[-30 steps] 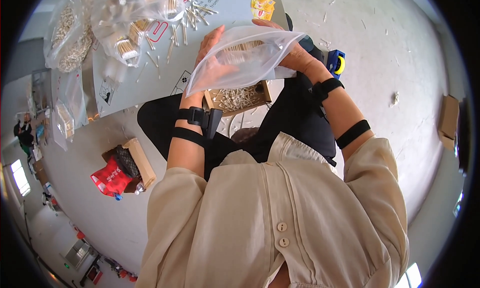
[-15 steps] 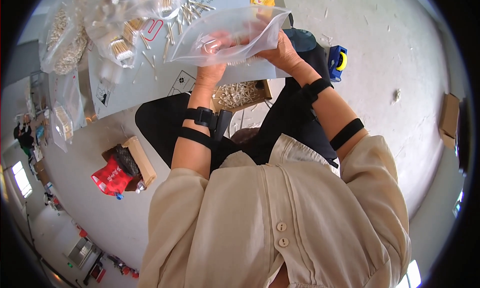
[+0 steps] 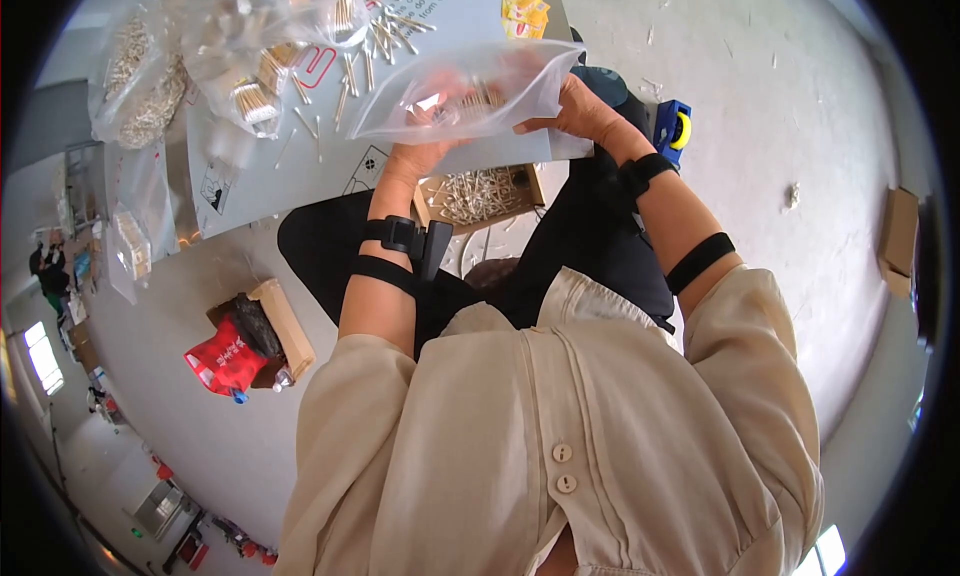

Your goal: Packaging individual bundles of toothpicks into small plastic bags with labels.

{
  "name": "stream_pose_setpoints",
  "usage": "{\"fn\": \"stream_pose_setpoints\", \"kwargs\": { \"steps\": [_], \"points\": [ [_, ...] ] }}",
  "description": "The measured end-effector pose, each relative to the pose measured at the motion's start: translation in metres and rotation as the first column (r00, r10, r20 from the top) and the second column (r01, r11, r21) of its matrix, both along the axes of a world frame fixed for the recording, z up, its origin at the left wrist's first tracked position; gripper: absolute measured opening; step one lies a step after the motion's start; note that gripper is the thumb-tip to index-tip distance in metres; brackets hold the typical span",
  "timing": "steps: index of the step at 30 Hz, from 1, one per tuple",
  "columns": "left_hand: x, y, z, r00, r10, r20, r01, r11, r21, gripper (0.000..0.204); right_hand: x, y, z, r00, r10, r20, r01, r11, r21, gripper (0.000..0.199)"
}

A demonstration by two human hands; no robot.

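A large translucent plastic bag (image 3: 510,64) is held up over the near edge of the table, its mouth gaping toward me. My left hand (image 3: 424,154) is closed at the bag's lower left side; its fingers show only hazily through the plastic. Next to those fingers, a bundle of cotton swabs (image 3: 482,96) shows blurred through the film; whether the fingers touch it I cannot tell. My right hand (image 3: 588,111) grips the bag's right edge, with its thumb reaching left below the rim. Below, an open cardboard box (image 3: 535,184) holds many loose cotton swabs.
Clear bags of swab bundles (image 3: 255,101) and loose swabs (image 3: 385,36) cover the far left of the table (image 3: 255,181). Yellow packets (image 3: 524,11) lie at the back. A blue tape dispenser (image 3: 672,134) stands right; a carton with a red bag (image 3: 228,356) sits on the floor at left.
The bag's near edge has dropped slightly toward me. My right hand has shifted a little right, its thumb now showing below the bag. The swab bundle shows more plainly through the plastic.
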State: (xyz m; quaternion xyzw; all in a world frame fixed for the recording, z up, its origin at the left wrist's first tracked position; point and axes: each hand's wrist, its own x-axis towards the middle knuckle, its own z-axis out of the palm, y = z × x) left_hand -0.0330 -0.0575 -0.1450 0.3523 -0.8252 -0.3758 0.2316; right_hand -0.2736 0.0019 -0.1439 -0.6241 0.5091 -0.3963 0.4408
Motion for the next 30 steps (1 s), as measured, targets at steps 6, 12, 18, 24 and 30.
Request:
{"fn": "stream_pose_setpoints", "kwargs": {
  "steps": [6, 12, 18, 24, 30],
  "points": [
    [0.001, -0.006, 0.000, 0.972, 0.114, -0.207, -0.044, 0.948, 0.315, 0.048, -0.006, 0.001, 0.008, 0.999, -0.011, -0.052, 0.020, 0.985, 0.170, 0.058],
    [-0.003, 0.002, 0.028, 0.947, 0.171, -0.270, -0.090, 0.953, 0.288, 0.045, -0.009, 0.007, 0.019, 0.985, -0.083, 0.151, 0.072, 0.995, 0.075, 0.064],
    [0.001, -0.004, 0.026, 0.976, 0.166, -0.141, -0.159, 0.986, 0.059, 0.038, -0.006, 0.012, 0.029, 0.982, -0.153, -0.111, 0.131, 0.974, -0.186, 0.038],
    [0.003, -0.012, 0.020, 0.969, 0.177, -0.170, -0.206, 0.964, -0.171, 0.026, 0.000, 0.011, 0.035, 0.954, -0.287, -0.082, 0.263, 0.939, -0.222, 0.013],
    [0.004, 0.001, 0.016, 0.961, 0.193, -0.196, -0.183, 0.981, 0.069, 0.030, -0.008, 0.022, 0.022, 0.860, -0.229, -0.456, 0.179, 0.972, -0.151, 0.020]
  ]
}}
